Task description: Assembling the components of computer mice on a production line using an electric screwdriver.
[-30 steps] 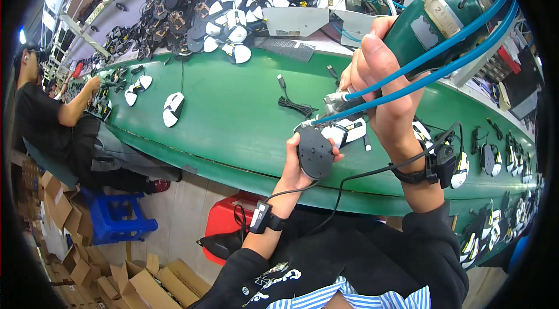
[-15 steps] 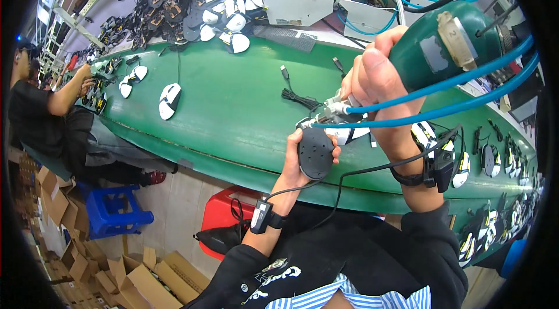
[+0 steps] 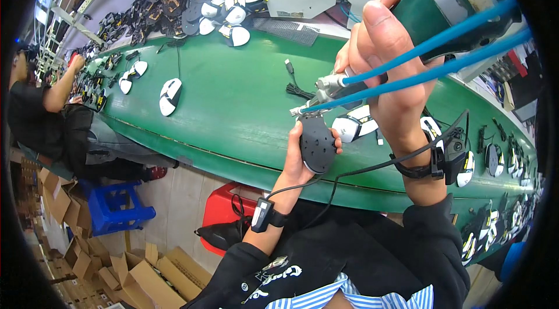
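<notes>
My left hand is closed around a computer mouse, whose black underside with several small holes faces up. My right hand grips a power screwdriver with a green body. Two blue air hoses run to metal fittings near its front end. That front end is at the far edge of the mouse; whether it touches is hard to tell. Just right of the left hand, a white and black mouse lies on the green conveyor belt, with a coiled cable beyond it.
Two mice lie on the belt at left. Piled mice, tangled black parts and a white angled bin stand behind. More mice line the right. A co-worker sits far left, near a blue stool.
The screwdriver and my right hand have shifted up and away, its front end moving slightly left and farther from me. The mouse in my left hand has tilted and risen a little.
</notes>
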